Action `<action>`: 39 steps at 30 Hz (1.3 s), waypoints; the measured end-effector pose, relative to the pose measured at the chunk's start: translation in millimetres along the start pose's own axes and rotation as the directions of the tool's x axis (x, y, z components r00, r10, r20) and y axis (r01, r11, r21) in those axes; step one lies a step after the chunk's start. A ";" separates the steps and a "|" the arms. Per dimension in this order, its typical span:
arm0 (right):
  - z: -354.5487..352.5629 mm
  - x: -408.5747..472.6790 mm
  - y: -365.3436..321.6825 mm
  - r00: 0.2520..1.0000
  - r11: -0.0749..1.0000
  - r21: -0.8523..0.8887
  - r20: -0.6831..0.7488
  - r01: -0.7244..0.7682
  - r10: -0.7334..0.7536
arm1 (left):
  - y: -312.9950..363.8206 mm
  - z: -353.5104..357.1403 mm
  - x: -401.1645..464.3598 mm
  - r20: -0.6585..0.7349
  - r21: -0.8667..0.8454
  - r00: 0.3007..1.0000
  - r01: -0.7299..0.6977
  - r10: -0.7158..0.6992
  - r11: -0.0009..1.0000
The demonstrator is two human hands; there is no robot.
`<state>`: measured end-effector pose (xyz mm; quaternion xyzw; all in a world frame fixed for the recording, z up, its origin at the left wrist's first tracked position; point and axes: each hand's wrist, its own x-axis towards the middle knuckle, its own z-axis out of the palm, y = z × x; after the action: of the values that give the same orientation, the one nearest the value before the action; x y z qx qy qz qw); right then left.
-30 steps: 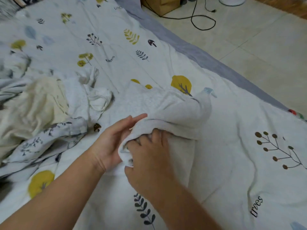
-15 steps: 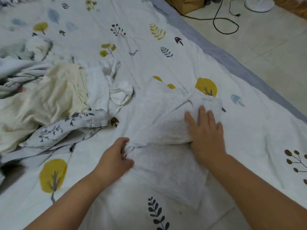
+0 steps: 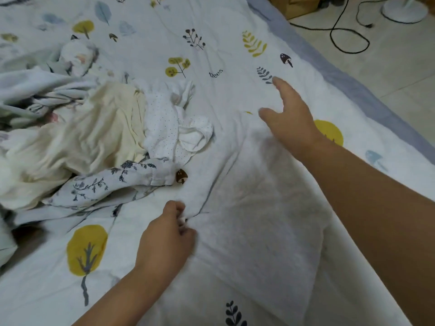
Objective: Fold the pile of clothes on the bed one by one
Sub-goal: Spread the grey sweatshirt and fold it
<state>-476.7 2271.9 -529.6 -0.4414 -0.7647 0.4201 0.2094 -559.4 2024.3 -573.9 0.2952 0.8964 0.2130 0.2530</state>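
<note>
A white towel-like cloth (image 3: 261, 208) lies spread on the bed in front of me. My left hand (image 3: 167, 236) pinches its left edge with closed fingers. My right hand (image 3: 289, 116) hovers flat and open over the cloth's far end, fingers apart, holding nothing. To the left lies the pile of clothes (image 3: 77, 137): a cream garment, a white dotted piece (image 3: 174, 128) and a pale blue leaf-print garment (image 3: 106, 184).
The bed sheet (image 3: 211, 43) is white with yellow trees and leaves, edged by a grey border (image 3: 353, 74) at the right. Beyond it is tiled floor with a black cable (image 3: 339, 36), a white fan base (image 3: 404, 10) and a cardboard box.
The cloth's folded top layer has been opened out flat. My right hand moved from pressing the fold to the far end; my left hand stayed at the left edge.
</note>
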 end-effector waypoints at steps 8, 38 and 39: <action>-13.9 -106.0 58.2 0.785 0.805 -0.158 -0.390 -0.572 0.481 | 8.7 16.8 9.5 -0.038 0.258 0.998 0.057 -0.048 0.965; 6.9 -211.0 104.8 0.980 0.724 -0.680 0.045 -0.112 0.194 | 38.8 113.0 -26.7 0.185 0.440 0.710 -0.678 0.680 0.589; 7.2 -212.7 113.3 0.975 0.713 -0.693 0.070 -0.105 0.212 | 29.1 118.6 -22.3 0.202 0.452 0.716 -0.673 0.668 0.585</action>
<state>-314.0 2116.8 -616.6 -0.5199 -0.8377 0.1557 -0.0609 -462.9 2059.1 -643.8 0.6661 0.7402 0.0538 0.0741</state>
